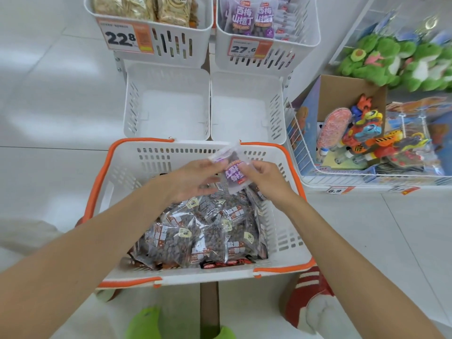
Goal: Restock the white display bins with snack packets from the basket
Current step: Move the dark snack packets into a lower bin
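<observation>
nearest the camera, both bare forearms reached forward over the basket [281,231], a white shopping basket with orange rim and handles that sat on the floor, just in front of the bins, so packets could go across with little reach. it was heaped with clear snack packets [203,228] of dark brown pieces, with a few red ones showing at its near edge.

above the far end of the heap, the left hand [188,179] and the right hand [265,177] were both closed on a purple packet [234,178], lifted clear of the pile. the left fingers pinched its upper left side and the right held its right edge, likely to square it up for placing. a second pale packet seemed to lie behind it in the left hand, though blur made that uncertain.

just beyond the basket stood two lower white bins, the left one [168,104] and the right one [247,106], side by side and both bare inside, which made them the obvious targets.

behind and above them, one upper bin [176,42] held tan packets behind a 22.8 tag, and the other upper bin [291,47] held purple packets of the same print as the one in hand, behind a 27.6 tag. that match suggested the held packet belonged on the right side.
</observation>
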`<state>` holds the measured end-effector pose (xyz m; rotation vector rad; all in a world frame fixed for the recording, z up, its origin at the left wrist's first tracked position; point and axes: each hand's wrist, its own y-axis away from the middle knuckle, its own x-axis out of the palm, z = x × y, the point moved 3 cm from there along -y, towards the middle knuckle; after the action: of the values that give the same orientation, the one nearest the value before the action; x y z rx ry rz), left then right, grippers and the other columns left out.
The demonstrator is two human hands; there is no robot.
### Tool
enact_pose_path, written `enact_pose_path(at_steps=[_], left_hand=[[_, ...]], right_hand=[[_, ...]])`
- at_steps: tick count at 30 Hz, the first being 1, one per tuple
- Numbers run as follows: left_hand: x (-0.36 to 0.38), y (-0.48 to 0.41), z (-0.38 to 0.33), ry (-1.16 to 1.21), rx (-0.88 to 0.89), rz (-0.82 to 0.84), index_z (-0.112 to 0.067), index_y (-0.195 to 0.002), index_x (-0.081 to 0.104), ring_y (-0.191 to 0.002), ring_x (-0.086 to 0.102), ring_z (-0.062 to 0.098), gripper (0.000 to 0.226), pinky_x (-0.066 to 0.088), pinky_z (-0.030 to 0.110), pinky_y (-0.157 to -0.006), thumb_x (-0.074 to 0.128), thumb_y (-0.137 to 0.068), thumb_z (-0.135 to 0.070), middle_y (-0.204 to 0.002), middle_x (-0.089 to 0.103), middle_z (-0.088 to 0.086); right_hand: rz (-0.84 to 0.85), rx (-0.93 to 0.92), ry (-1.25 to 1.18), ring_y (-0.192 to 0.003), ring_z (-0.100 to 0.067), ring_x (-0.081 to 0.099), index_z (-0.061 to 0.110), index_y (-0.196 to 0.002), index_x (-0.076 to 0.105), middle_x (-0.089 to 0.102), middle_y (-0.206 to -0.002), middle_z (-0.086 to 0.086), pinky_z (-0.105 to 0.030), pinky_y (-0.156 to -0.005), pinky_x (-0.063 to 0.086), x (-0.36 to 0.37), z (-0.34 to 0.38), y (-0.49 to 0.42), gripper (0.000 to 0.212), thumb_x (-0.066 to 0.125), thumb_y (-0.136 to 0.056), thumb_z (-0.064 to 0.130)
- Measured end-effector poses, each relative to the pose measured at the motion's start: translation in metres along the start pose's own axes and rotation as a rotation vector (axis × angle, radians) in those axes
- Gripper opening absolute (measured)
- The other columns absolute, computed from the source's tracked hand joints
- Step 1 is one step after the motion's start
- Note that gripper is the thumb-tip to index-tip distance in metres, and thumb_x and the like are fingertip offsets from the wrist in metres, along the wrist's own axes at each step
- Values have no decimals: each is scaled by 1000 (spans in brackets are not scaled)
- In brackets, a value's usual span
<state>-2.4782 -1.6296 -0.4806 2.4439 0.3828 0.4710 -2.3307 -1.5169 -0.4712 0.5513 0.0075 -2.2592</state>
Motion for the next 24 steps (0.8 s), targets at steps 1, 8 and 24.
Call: enact_pose_path(at_steps=[1, 8, 24], left_hand=[[-1, -1, 4, 13, 12, 4, -10, -113, 62, -111, 66, 22, 32, 57, 34, -90, 69, -85, -24, -116, 70, 9], [-65, -11, 35, -49, -9, -216, -7, -124, 60, -97, 73, 23, 35, 61, 35, -81, 66, -90, -8, -107, 75, 10], [-97, 16, 49, 123, 82, -293, -15, -128, 58, -104, 70, 25, 30, 61, 38, -74, 55, -99, -24, -117, 71, 8]], right_hand=[[88, 43, -39, -82, -20, 65, 13, -97, 74, 74, -95, -12, -29, -77, 49, 5, -5, 0, 26, 58, -98, 34], [403, 245, 274, -127, -13, 52, 25, -143, 48, 54, -141, 7, -43, -113, 39, 55, -79, 18, 61, 71, -88, 41], [245, 187, -55, -105, -16, 65, 20, -99, 67, 70, -111, 3, -31, -92, 49, 3, -30, -15, 24, 73, -84, 3]])
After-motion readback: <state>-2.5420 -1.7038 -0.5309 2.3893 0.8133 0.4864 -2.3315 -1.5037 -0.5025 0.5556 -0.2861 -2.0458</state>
